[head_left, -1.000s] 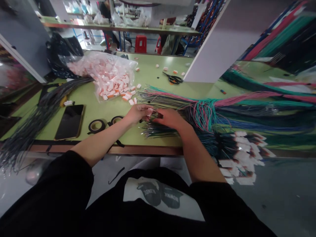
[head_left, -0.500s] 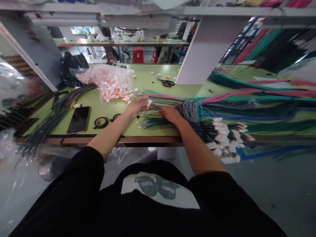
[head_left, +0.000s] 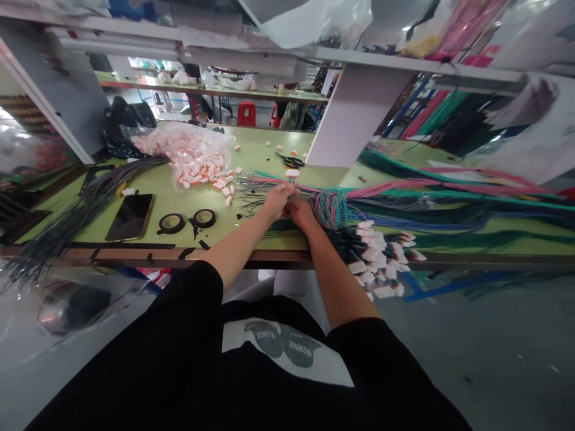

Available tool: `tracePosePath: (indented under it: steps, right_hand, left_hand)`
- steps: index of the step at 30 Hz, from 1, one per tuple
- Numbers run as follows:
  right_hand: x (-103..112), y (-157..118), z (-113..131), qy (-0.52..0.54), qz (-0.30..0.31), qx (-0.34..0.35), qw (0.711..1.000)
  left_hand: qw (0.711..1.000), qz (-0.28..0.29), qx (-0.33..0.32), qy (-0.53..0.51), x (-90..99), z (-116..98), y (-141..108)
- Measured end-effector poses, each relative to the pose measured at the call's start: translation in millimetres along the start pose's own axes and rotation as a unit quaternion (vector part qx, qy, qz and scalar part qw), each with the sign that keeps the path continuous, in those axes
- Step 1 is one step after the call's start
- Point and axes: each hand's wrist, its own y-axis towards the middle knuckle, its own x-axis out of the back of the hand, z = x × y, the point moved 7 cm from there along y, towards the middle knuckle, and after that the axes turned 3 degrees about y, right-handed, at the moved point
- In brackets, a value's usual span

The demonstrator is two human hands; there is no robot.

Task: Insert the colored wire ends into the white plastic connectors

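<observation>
Side by side at the middle of the bench, my left hand (head_left: 278,200) and my right hand (head_left: 300,212) are closed on thin wires. Just above their fingertips a white connector (head_left: 292,173) stands upright on these wires. Bundles of pink, green, dark and blue wires (head_left: 335,206) lie to the right of my hands, with loose wire ends to the left, partly under my left hand. Several white connectors on wires (head_left: 377,254) hang in a cluster by the front edge. A plastic bag of white and orange connectors (head_left: 193,152) lies open at the back left.
Black-handled scissors (head_left: 291,160) lie behind my hands. Two tape rolls (head_left: 172,223), a phone (head_left: 130,216) and a bundle of grey wires (head_left: 94,203) are at left. A white upright panel (head_left: 348,120) stands behind, under a shelf (head_left: 381,60).
My left hand has moved right with the white connector and now meets my right hand. The connector now stands upright above the fingers. The view has shifted slightly.
</observation>
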Motion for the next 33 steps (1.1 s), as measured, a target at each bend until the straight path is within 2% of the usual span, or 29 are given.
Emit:
tracePosePath:
  steps: [4,7,9,11,13,15,17,20,25,33]
  right_hand:
    - [-3,-4,-1,-0.004,0.017,0.0,1.0]
    - [6,-7,-6,0.06,0.035,0.002,0.998]
    - [25,-8,-15,0.141,-0.011,-0.028,0.99]
    - [46,-8,-23,0.214,-0.085,-0.065,0.971]
    - [58,-4,-24,0.24,-0.121,-0.08,0.96]
    - [62,1,-17,0.215,-0.125,-0.066,0.966]
    - [61,6,-10,0.167,-0.138,-0.043,0.975]
    - [60,8,-9,0.128,-0.172,-0.033,0.976]
    - [62,8,-18,0.103,-0.192,-0.055,0.974]
    - [60,12,-20,0.066,-0.226,-0.068,0.969]
  left_hand:
    - [1.0,-0.009,-0.002,0.01,8.8,-2,-1]
    - [0.999,-0.019,-0.019,0.025,12.4,-8,-3]
    - [0.997,-0.019,-0.046,0.054,12.3,-16,-4]
    - [0.993,-0.014,-0.071,0.09,10.3,-23,-4]
    - [0.99,0.015,-0.083,0.112,4.5,-26,-4]
    - [0.987,0.052,-0.087,0.125,-2.9,-25,-5]
    - [0.984,0.066,-0.091,0.136,-7.5,-24,-6]
    - [0.987,0.035,-0.077,0.134,-6.3,-20,-8]
    - [0.998,-0.001,-0.022,0.065,-3.2,-10,-10]
    - [0.996,-0.019,-0.039,0.08,-1.6,-6,-7]
